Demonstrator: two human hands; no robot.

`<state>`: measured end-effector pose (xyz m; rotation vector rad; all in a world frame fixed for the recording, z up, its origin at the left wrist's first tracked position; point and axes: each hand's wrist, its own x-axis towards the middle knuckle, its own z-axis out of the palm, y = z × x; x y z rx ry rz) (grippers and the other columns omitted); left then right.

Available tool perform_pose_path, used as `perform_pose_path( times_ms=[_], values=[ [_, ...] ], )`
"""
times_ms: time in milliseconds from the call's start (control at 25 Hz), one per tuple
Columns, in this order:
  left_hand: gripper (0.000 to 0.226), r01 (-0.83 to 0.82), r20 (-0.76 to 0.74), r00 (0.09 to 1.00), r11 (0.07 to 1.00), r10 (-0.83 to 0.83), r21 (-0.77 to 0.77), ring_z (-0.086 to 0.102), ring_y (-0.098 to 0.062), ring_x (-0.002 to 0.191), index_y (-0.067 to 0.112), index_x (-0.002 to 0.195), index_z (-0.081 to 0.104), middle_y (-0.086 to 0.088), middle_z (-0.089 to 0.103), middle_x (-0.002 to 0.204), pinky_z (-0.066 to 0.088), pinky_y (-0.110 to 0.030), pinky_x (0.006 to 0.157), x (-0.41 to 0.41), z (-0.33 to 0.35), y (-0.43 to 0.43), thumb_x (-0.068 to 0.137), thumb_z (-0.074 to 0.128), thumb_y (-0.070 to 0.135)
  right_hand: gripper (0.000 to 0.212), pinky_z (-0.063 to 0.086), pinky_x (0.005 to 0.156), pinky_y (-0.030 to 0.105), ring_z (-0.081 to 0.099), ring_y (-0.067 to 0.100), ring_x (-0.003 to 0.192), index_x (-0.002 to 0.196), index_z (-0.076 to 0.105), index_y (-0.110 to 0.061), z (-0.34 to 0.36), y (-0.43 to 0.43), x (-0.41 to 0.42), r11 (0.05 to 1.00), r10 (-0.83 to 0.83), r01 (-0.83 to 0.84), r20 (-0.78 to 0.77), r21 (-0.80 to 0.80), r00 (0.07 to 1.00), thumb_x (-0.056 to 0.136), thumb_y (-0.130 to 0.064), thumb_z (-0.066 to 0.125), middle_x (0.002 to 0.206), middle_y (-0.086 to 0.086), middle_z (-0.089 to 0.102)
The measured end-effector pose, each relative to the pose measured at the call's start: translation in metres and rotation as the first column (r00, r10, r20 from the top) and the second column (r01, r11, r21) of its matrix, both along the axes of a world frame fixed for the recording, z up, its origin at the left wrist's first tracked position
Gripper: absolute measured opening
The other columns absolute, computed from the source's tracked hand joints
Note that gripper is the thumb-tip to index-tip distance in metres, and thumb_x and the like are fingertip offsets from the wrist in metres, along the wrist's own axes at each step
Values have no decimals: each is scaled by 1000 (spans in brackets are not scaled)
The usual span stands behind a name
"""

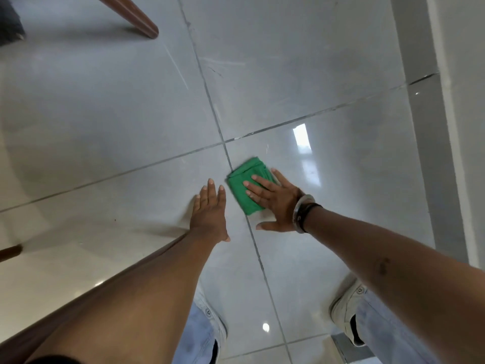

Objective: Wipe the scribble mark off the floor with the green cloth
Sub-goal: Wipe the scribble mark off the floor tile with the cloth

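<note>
Wiping looks to be under way, judging by how things lie: the green cloth, folded into a thick pad, sits flat on the floor just right of the grout line that runs toward the person, a little below the spot where four tiles meet. No scribble mark shows around the cloth, so it is either under the pad or already gone; which one cannot be told. Faint streaks lie on the tile farther up, well apart from the cloth, and they may be scuffs or part of the mark. The right hand lies palm down on the cloth, fingers spread and pressing rather than clamped, thumb splayed onto bare tile, with a bracelet at the wrist. The left hand rests flat and empty on the floor just beside the cloth, fingers together, arm straight, seemingly bracing the body.
</note>
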<state>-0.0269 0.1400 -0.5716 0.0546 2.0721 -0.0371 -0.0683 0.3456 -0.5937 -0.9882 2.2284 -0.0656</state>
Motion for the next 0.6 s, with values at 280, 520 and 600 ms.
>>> perform_pose_path(
  times_ms=[280,520,600],
  values=[
    [133,21,-19,1000,999,-21,32,-17,-29,150,16,154,-15,-14,-27,160,-1,-43,122,2,-3,-9,68,81,48,98,-17,114,61,-4,26,149,152,12,-19,-12,-18,-16,987,-160,162,-92,8,983,77,-82,10,162,-1,3],
    [133,69,-6,998,997,-69,-29,-16,-29,150,17,154,-16,-14,-27,160,-2,-46,122,2,-2,-8,68,82,46,94,-8,116,63,3,24,149,151,19,-21,-7,5,-41,964,-240,256,-177,74,954,78,-78,5,163,0,10],
    [134,64,-2,998,997,-64,-35,-15,-30,150,16,154,-15,-15,-26,160,-2,-46,122,3,-3,-5,67,83,45,94,-13,113,65,-2,27,149,152,15,-20,-9,-20,-32,982,-140,155,-142,108,980,78,-79,10,163,3,6]
  ],
)
